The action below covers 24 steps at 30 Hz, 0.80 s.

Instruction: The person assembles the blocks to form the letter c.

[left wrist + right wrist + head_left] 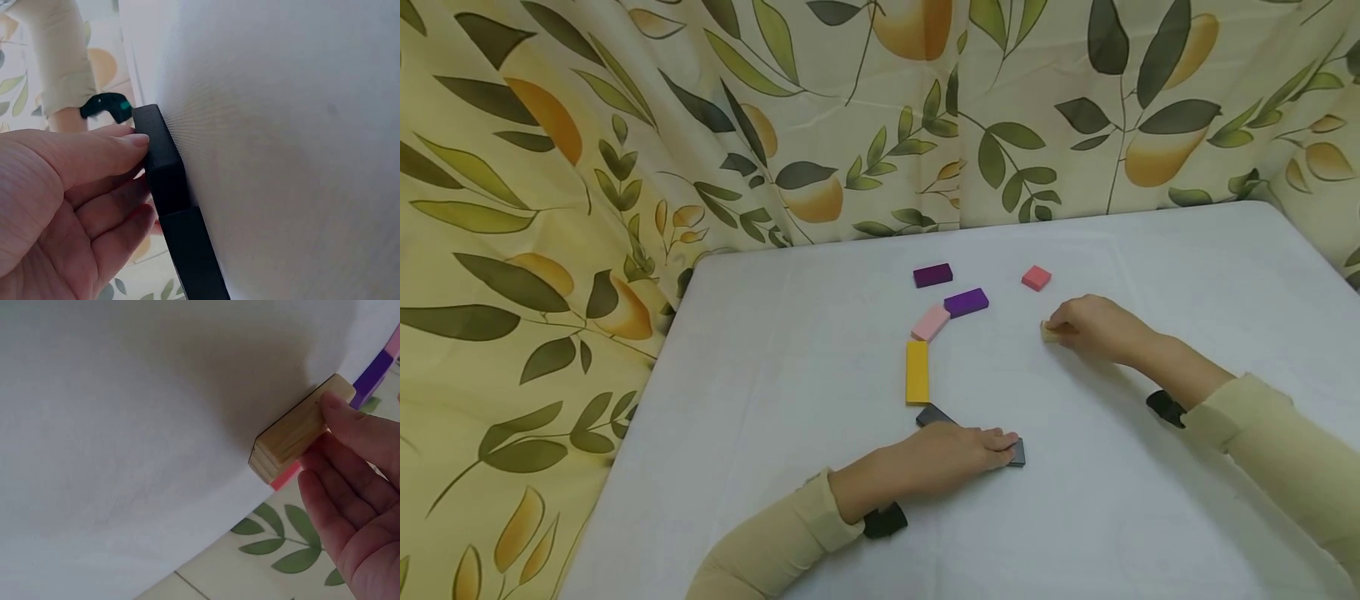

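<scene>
Near the front of the table, my left hand [951,454] pinches a dark grey block [1018,452] between thumb and fingers. The left wrist view shows this held block [162,150] end to end with a second dark block [194,250]. That second grey block [936,414] is partly covered by the hand from above. Farther right, my right hand [1097,327] holds a plain wooden block [297,428] by thumb and fingertips, low over the white cloth. A coral block [1037,277] lies just beyond the right hand.
From the grey blocks a curve runs on through a yellow block [917,372], a pink block [931,322] and a purple block [966,302]. A dark plum block [933,275] lies apart behind them. White cloth covers the table [775,333]; a leaf-patterned curtain [880,125] hangs behind.
</scene>
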{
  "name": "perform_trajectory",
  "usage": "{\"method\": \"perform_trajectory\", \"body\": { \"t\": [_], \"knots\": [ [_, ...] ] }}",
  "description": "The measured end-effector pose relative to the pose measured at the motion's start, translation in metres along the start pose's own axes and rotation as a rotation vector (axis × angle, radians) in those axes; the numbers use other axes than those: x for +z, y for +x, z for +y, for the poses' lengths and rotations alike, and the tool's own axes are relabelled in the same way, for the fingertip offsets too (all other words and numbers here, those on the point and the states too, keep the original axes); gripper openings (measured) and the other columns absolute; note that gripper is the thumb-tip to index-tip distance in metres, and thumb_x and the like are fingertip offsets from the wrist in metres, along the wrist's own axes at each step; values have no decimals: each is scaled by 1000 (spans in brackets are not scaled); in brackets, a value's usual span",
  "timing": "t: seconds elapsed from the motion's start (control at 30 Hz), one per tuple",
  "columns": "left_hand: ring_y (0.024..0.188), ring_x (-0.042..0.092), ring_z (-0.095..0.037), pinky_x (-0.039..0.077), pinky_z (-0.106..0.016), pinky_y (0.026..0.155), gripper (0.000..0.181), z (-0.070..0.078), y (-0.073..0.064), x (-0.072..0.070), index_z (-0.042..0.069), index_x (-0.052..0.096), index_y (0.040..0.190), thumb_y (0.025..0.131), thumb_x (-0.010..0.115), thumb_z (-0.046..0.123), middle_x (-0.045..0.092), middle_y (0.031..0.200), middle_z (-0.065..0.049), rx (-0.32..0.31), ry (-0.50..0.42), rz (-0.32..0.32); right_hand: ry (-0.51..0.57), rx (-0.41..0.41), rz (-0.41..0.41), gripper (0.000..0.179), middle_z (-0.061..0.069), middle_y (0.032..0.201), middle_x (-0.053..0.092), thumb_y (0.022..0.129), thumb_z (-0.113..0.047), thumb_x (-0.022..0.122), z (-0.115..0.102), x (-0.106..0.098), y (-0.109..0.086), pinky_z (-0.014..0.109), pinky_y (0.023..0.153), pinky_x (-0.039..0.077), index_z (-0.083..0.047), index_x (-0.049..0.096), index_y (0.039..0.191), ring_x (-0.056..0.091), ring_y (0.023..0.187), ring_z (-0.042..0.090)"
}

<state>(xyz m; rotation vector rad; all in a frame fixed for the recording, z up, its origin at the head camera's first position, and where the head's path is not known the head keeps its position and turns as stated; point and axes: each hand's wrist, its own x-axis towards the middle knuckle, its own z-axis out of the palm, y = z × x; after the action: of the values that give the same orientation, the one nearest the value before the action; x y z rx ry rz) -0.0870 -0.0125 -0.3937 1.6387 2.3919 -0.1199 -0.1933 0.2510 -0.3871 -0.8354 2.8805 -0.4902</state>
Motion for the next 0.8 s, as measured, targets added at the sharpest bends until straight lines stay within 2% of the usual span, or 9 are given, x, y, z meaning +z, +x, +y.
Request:
{"method": "perform_trajectory", "body": {
  "t": [0.23, 0.53, 0.8],
  "knots": [
    [129, 27, 0, 29, -12, 96, 40, 0, 0, 0, 15, 44, 138, 98, 43, 15, 34, 144, 7, -4, -11, -7, 2, -37, 35, 22, 20, 89, 67, 73, 7, 72, -6, 4, -6, 46, 77, 49, 10, 67, 94, 62, 87, 36],
    [129, 26, 1, 29, -12, 95, 40, 1, 0, -1, 16, 43, 138, 98, 43, 15, 33, 144, 8, -7, -12, -9, 18, -82, 30, 22, 16, 87, 68, 72, 6, 73, -16, 9, -15, 45, 76, 49, 7, 68, 94, 63, 85, 33],
    [129, 26, 0, 30, -12, 95, 40, 0, 0, 0, 16, 43, 139, 98, 43, 14, 33, 145, 8, 0, -9, -13, 9, -159, 81, 21, 11, 85, 68, 70, 5, 74, -24, 17, -25, 42, 73, 51, 5, 69, 90, 64, 82, 30]
  ]
}}
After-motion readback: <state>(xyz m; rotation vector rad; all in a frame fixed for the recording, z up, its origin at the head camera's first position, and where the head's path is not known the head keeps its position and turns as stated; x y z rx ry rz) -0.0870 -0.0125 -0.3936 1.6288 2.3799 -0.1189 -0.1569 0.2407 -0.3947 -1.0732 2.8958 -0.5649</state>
